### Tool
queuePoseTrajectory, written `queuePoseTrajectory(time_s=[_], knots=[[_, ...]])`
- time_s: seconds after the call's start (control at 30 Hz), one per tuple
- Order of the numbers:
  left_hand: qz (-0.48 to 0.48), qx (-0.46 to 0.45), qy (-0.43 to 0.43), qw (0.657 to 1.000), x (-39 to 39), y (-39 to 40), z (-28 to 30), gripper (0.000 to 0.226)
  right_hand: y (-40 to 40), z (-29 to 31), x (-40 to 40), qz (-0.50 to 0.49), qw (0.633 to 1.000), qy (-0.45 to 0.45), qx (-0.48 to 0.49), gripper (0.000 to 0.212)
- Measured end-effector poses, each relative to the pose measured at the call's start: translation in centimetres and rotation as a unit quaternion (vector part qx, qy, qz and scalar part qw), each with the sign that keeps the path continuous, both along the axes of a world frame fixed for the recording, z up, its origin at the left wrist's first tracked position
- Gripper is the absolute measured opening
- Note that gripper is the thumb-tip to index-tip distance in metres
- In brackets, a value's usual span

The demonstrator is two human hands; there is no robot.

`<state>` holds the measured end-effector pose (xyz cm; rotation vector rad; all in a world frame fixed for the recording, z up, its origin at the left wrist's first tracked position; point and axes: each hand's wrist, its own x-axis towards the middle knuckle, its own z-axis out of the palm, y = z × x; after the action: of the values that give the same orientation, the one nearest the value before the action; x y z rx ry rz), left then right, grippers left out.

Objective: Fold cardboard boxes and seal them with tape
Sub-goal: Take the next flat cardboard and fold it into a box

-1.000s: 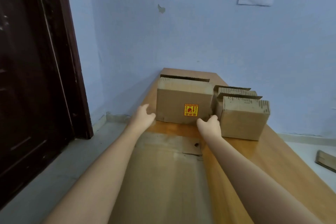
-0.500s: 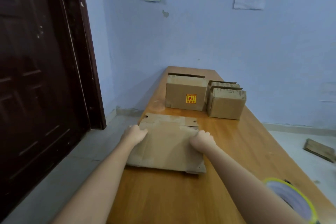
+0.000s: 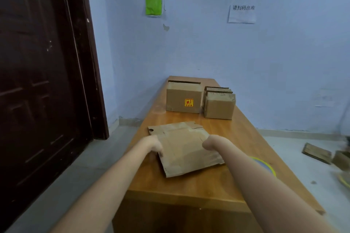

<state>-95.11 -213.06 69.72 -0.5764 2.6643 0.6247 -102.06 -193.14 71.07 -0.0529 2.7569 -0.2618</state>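
both hands grip the flattened box lying on the wooden table: left hand at its left edge, right hand at its right. judged light, stiff along panels, bending at creases; hold by opposite edges.

I see a dark wooden door left of the wooden surface. On the blue wall behind that surface I make out a green patch and, to its right, a white paper notice. Grey floor lies below the door.
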Motion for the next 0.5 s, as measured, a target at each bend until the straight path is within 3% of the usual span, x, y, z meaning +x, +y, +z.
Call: queuePoseTrajectory(time_s=[0.13,0.23,0.37,0.5], knots=[[-0.004,-0.028,-0.066,0.997,0.9,2.5,0.8,0.052,1.4,1.8,2.9,0.035,0.998,-0.042,-0.029,0.057],[-0.061,-0.044,-0.095,0.993,1.5,4.3,1.1,0.044,1.9,1.7,3.5,0.052,0.996,-0.064,-0.021,0.059],[-0.114,-0.122,-0.099,0.981,2.5,7.0,1.6,0.03,1.8,-0.4,2.4,0.081,0.996,-0.047,0.002,0.065],[-0.059,-0.232,-0.041,0.97,2.1,5.6,2.9,0.027,2.4,-1.7,1.3,0.151,0.987,0.009,0.049,0.077]])
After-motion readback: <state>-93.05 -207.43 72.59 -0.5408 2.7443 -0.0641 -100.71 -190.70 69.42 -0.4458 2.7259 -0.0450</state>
